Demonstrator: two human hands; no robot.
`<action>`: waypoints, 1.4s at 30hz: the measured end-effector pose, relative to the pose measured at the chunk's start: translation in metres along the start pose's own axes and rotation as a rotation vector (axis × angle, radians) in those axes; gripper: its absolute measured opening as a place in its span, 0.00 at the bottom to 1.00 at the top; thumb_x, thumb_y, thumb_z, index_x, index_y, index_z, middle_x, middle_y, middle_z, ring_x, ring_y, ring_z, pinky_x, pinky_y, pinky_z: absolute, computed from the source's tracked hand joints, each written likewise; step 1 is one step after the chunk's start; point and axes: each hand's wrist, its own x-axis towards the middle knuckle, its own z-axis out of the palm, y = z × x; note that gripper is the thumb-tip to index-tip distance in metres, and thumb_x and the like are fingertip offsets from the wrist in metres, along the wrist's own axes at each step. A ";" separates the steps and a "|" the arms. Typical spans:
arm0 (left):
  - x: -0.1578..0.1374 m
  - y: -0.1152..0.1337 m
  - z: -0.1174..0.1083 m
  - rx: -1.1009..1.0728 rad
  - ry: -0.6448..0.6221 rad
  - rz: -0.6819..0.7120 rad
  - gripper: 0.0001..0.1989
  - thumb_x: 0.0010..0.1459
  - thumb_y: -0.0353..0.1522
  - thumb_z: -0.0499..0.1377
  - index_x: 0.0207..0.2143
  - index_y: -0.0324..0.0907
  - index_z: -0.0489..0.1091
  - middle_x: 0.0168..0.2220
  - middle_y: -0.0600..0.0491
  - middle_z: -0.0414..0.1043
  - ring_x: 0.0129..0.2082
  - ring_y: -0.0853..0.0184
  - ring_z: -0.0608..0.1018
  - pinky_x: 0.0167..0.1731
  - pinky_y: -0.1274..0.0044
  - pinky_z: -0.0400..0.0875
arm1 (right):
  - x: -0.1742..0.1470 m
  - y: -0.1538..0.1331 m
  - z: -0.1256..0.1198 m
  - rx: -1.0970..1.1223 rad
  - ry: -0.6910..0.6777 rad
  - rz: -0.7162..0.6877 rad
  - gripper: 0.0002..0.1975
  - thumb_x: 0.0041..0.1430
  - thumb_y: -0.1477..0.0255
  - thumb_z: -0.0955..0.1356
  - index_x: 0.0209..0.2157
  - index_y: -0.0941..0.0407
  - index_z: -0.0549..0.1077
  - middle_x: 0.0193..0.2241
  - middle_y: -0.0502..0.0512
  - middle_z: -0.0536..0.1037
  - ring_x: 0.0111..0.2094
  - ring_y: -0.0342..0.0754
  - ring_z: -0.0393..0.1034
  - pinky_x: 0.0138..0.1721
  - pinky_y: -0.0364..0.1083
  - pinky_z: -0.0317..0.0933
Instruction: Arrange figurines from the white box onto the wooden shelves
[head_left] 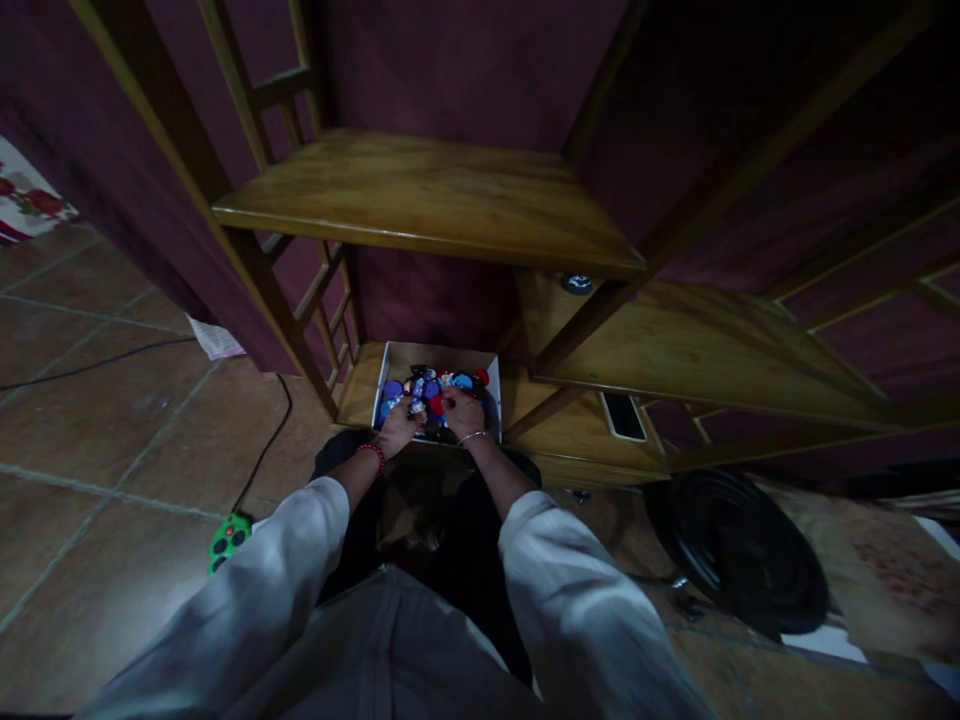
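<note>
A shallow white box [382, 385] sits on the low wooden shelf in front of me. It holds several small blue, purple, red and dark pieces, some round like bottle caps; their exact kind is too small to tell. My left hand [397, 426], with a red bead bracelet at the wrist, reaches over the box's near left part. Its fingers are bent together among the pieces. At the near right part, my right hand [464, 414] has its fingers curled in beside a red round piece [436, 405]. What either hand pinches is hidden by the fingers.
A wooden shelf board [420, 195] overhangs the box, and slanted posts flank it. To the right lie a phone [623, 416] and a small round dark object [577, 284]. A black round seat [739, 550] stands lower right. On the floor is a green power strip [228, 540] with a cord.
</note>
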 end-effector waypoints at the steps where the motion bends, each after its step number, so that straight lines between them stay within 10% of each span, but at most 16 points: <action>1: 0.000 0.000 0.000 -0.009 -0.003 0.000 0.11 0.48 0.24 0.57 0.36 0.39 0.64 0.29 0.55 0.67 0.26 0.74 0.71 0.27 0.80 0.70 | 0.001 -0.002 0.001 0.010 -0.009 -0.012 0.16 0.55 0.75 0.62 0.45 0.52 0.70 0.40 0.50 0.76 0.42 0.43 0.70 0.46 0.41 0.60; 15: -0.006 0.010 -0.002 0.073 0.059 0.023 0.07 0.50 0.28 0.57 0.34 0.39 0.63 0.28 0.55 0.70 0.23 0.73 0.74 0.24 0.81 0.70 | 0.014 -0.016 0.028 0.135 0.126 0.066 0.14 0.50 0.79 0.63 0.40 0.56 0.70 0.41 0.53 0.75 0.44 0.46 0.67 0.48 0.45 0.59; 42: -0.004 0.004 -0.003 0.261 0.302 0.064 0.10 0.50 0.28 0.56 0.37 0.38 0.63 0.29 0.50 0.70 0.33 0.64 0.74 0.37 0.72 0.68 | 0.021 -0.059 0.018 0.160 -0.266 0.032 0.25 0.53 0.79 0.62 0.54 0.55 0.63 0.47 0.55 0.72 0.46 0.47 0.68 0.47 0.42 0.60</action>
